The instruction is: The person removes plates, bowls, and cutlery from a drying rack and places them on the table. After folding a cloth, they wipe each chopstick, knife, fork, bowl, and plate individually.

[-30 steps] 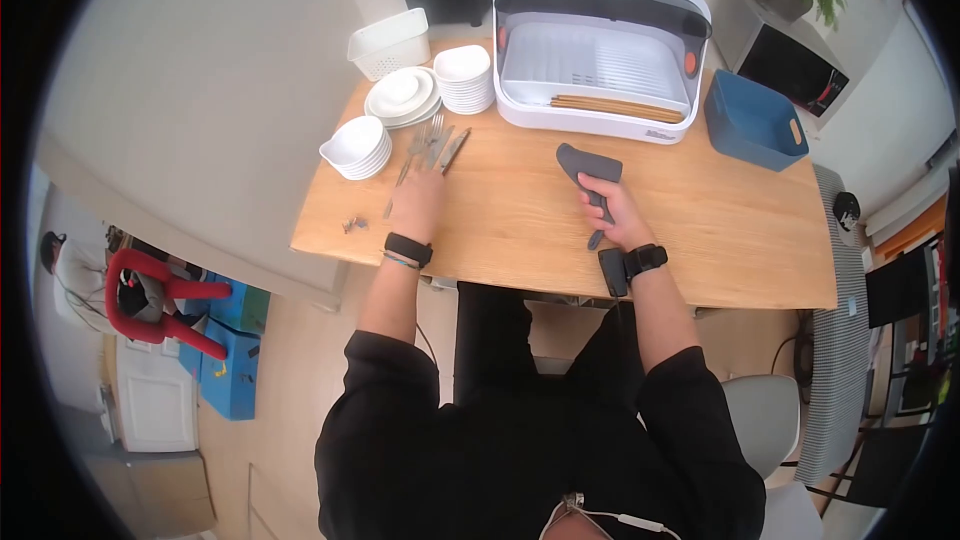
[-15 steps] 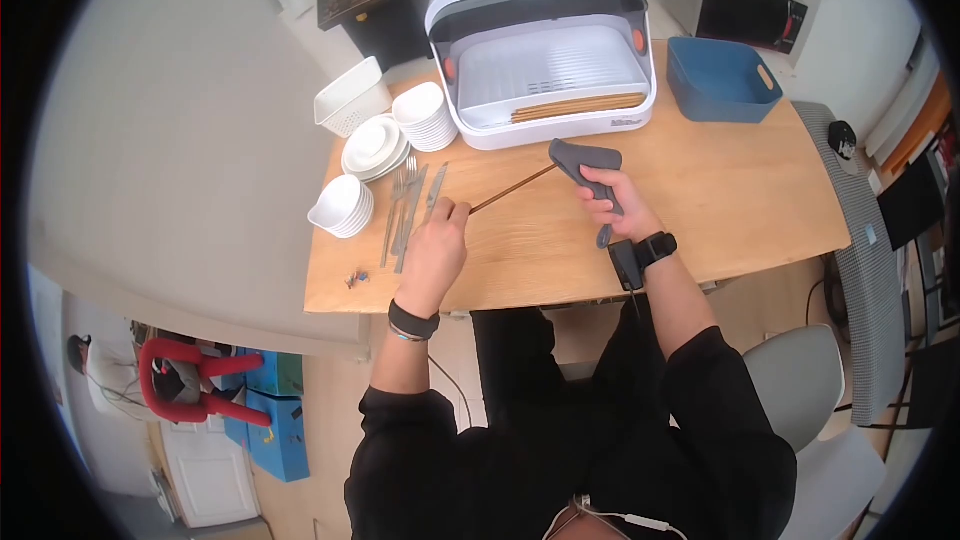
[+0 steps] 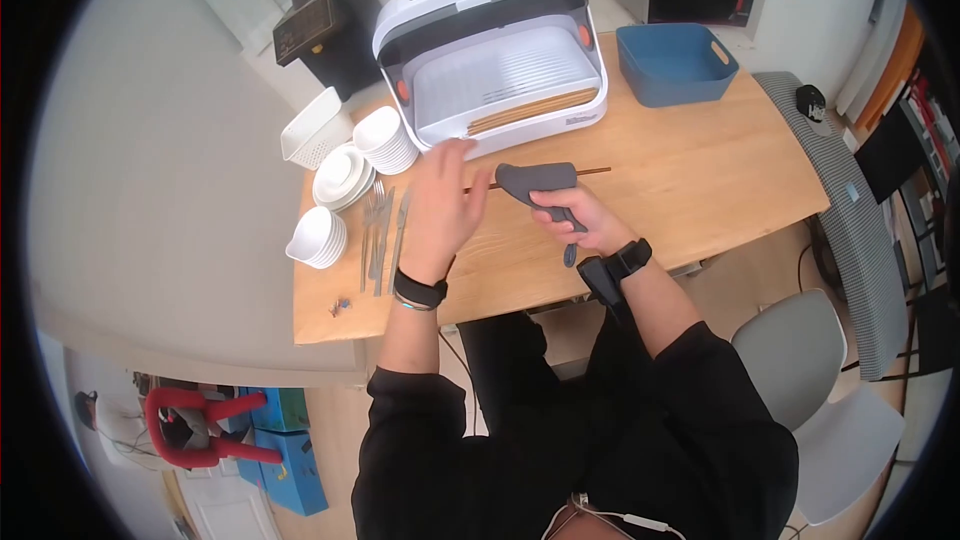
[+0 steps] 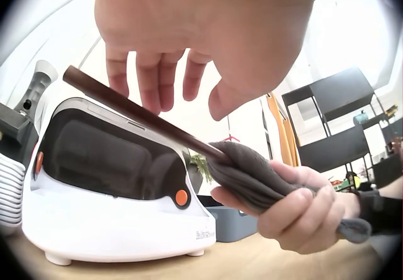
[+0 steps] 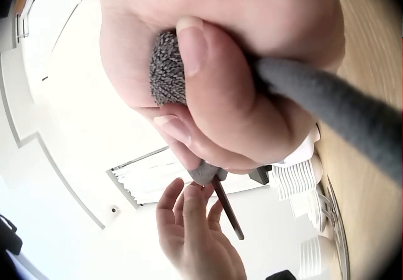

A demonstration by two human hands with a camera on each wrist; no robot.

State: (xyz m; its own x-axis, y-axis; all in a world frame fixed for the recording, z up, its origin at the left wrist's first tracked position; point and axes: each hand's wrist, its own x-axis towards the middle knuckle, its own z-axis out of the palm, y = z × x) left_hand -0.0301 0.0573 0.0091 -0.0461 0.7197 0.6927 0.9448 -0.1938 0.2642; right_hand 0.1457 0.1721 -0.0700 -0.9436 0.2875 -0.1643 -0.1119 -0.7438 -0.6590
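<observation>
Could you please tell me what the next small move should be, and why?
Perhaps the left hand should pinch the nearer bare end of the brown stick, likely steadying it against the grey cloth. That hand looks relaxed beside the stick, apparently not gripping it, while the right hand holds the cloth folded around the stick, which protrudes from both sides in the head view.

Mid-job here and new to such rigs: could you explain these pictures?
No machine: just a bare human left hand and right hand. The wide picture looks down from the head; the close ones come from each wrist. The right hand grips a gray cloth folded around a thin brown stick, which pokes out at both ends. The left hand is relaxed beside it; contact is unclear. On the table are white dishes, cutlery, a blue bin and an open-fronted white box holding more sticks.
</observation>
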